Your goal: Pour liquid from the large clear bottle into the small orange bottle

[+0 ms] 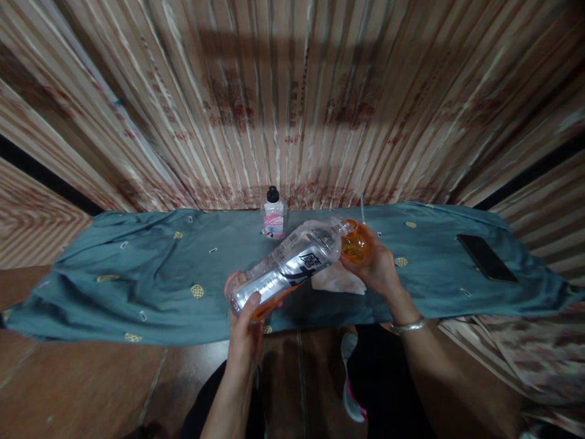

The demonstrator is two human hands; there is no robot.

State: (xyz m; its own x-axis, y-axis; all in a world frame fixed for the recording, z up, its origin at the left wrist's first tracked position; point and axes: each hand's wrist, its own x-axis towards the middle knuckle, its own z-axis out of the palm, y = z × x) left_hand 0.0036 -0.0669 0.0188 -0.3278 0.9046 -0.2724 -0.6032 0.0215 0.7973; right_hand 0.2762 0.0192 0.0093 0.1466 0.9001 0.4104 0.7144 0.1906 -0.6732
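Observation:
My left hand (247,326) is wrapped round the base of a large clear plastic bottle (292,262) with a silver label and black characters. The bottle is tilted, its neck up and to the right. Its mouth is at an orange see-through cup (354,247); whether the two touch I cannot tell. My right hand (377,265) grips the cup from the right, a silver bangle on that wrist. Below the bottle's neck lies a white tissue (338,279), partly hidden. Behind the bottle a small clear bottle (273,218) with a black cap and pink label stands upright.
A green patterned cloth (155,262) covers the narrow table. On its right lies a black phone (487,258). A thin pale stick (362,208) rises behind the cup. A pleated curtain (292,110) hangs right behind the table.

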